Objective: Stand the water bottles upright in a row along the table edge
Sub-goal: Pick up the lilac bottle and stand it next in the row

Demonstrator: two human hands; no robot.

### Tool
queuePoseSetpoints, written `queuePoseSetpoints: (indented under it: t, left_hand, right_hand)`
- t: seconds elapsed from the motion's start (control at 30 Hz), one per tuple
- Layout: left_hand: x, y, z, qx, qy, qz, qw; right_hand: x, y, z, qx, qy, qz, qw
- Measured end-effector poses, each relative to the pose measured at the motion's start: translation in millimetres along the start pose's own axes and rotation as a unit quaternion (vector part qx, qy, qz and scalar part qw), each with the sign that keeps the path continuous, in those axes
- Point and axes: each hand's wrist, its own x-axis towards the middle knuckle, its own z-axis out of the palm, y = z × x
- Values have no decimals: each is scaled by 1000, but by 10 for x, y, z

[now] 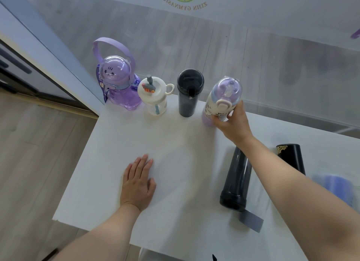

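Along the far edge of the white table [109,163] stand a purple bottle with a carry strap [119,83], a small white bottle with a loop lid [154,97] and a dark grey bottle [190,93]. To their right, my right hand [233,122] grips a white and lilac bottle with a clear dome lid [222,99], upright on the table. My left hand [139,183] rests flat on the table, palm down, holding nothing. A dark grey bottle [236,179] lies on its side near my right forearm. A black bottle with gold print [290,155] lies beyond the arm.
A blurred pale blue object [331,183] lies at the table's right side. A grey tag [251,220] sticks out from the lying bottle's lid. A glass wall stands just behind the far table edge. Wooden floor shows to the left.
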Motion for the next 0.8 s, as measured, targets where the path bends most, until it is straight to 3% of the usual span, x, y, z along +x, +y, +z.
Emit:
queuePoseSetpoints:
  t: [0.47,0.8]
  left_hand:
    - [5,-1,8,3,-7,-2,1000]
    - [4,4,7,9,-10,-2,1000]
  right_hand:
    - [153,198,-54,-60,-6,9,998]
    - [138,309,-201,-33,-18,17,999]
